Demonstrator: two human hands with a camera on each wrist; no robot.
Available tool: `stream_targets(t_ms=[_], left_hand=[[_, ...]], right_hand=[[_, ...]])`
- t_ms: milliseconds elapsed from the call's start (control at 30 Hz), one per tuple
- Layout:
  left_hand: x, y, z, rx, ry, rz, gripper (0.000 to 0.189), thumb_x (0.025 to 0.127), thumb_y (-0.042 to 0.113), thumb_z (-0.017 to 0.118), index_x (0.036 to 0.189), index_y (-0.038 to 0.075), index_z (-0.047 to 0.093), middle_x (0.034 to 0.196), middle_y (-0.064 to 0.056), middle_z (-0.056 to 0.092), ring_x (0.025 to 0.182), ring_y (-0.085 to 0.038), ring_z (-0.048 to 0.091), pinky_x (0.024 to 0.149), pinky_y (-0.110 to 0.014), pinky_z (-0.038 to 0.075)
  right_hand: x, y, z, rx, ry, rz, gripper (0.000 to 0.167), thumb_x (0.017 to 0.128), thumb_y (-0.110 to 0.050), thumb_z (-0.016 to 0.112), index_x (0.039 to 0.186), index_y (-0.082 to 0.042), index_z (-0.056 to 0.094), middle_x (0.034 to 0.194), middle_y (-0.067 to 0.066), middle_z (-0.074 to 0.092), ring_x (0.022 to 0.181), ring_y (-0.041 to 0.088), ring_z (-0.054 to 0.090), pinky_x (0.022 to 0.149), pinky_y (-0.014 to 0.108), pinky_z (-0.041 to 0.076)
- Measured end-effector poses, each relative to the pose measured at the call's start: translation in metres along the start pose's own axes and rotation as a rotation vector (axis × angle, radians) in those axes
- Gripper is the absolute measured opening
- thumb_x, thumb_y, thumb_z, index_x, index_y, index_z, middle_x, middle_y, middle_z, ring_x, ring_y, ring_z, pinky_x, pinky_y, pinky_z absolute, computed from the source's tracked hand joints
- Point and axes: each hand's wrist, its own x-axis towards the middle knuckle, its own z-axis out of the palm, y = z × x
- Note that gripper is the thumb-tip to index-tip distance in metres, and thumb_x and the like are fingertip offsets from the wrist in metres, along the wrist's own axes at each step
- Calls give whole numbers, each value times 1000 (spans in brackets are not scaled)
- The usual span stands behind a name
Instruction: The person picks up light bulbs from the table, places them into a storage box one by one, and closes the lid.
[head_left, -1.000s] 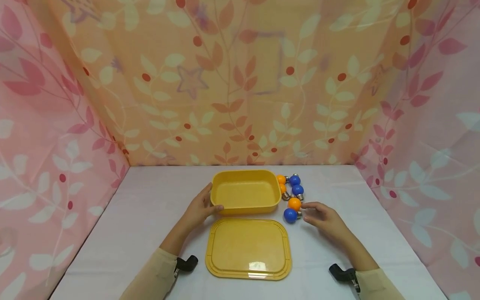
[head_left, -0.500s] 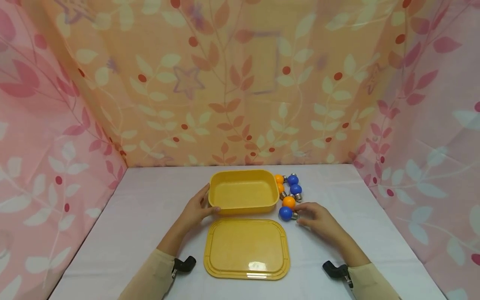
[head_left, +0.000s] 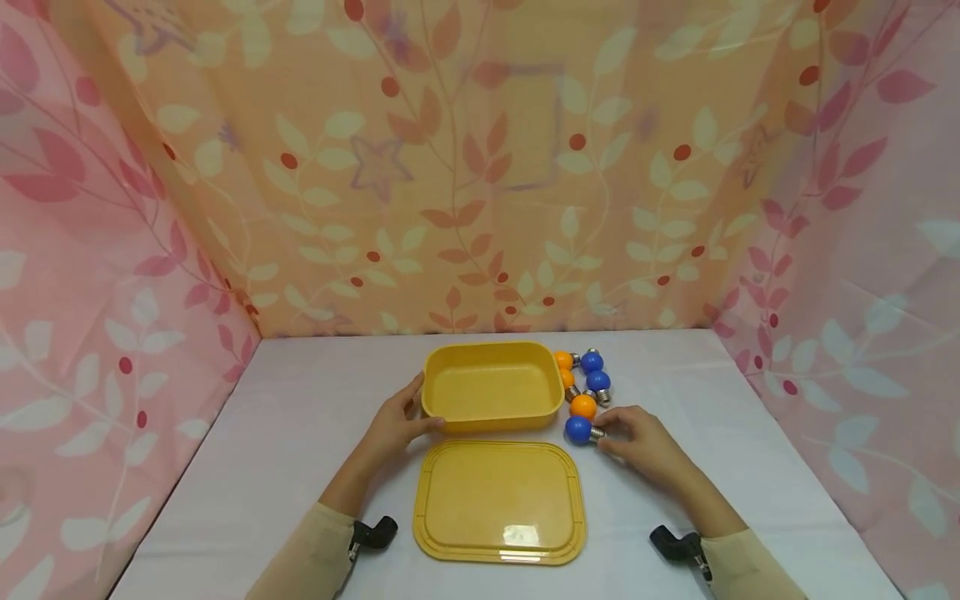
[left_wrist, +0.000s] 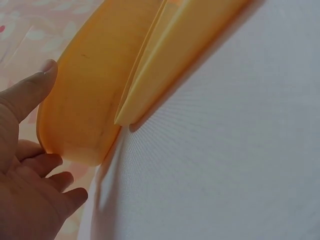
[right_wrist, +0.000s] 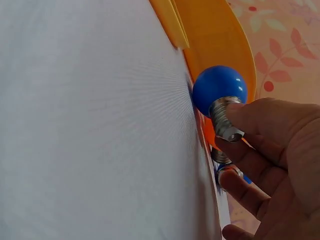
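Observation:
A yellow rectangular box [head_left: 491,423] stands uncovered on the table. My left hand [head_left: 393,427] grips its left end, the thumb on the front wall and the fingers round the corner; the left wrist view shows the fingertips at the box's wall [left_wrist: 82,100]. Right of the box, my right hand [head_left: 637,437] pinches the metal screw base of a blue light bulb [head_left: 577,430] between thumb and fingers. In the right wrist view the bulb's blue globe [right_wrist: 220,90] points away from the palm. An orange bulb [head_left: 583,406] lies just behind it.
The yellow lid [head_left: 498,500] lies flat in front of the box. More orange bulbs [head_left: 562,360] and blue bulbs [head_left: 597,381] lie by the box's right side. White cloth [head_left: 300,400] covers the table, with patterned fabric walls [head_left: 480,167] at the back and sides.
My right hand has moved slightly left and taken hold of the blue bulb's base. That bulb and the orange one behind it have shifted a little. The left hand stays on the box.

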Motion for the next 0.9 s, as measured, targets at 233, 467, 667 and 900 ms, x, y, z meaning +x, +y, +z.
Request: stream_targets(t_ms=[233, 467, 667, 900], left_hand=[[-1, 1, 0, 34, -6, -26, 111, 75, 52, 88, 163, 26, 27, 168, -4, 28, 152, -33, 32, 123, -51, 30], [0, 5, -8, 25, -15, 7, 108, 75, 51, 88, 163, 25, 30, 166, -5, 31, 152, -32, 33, 123, -53, 28], [0, 7, -11, 7, -24, 11, 105, 78, 47, 88, 163, 23, 30, 167, -4, 31, 152, -31, 32, 124, -51, 28], [-3, 5, -8, 17, -24, 7, 103, 80, 46, 87, 163, 22, 29, 167, -5, 31, 151, -32, 33, 123, -51, 29]], right_hand=[[4, -21, -23, -22, 19, -1, 24, 90, -21, 79, 114, -18, 73, 124, 10, 65, 124, 37, 57, 110, 67, 42], [36, -64, -57, -58, -1, -121, 27, 90, -24, 81, 116, -21, 74, 124, 8, 65, 124, 36, 55, 108, 68, 42], [73, -101, -65, -95, -111, -255, 23, 91, -20, 79, 114, -21, 75, 119, 1, 68, 115, 26, 58, 105, 56, 49], [115, -139, -51, -168, -246, -354, 20, 93, -25, 77, 112, -30, 75, 120, -11, 69, 123, 21, 57, 111, 53, 47]])
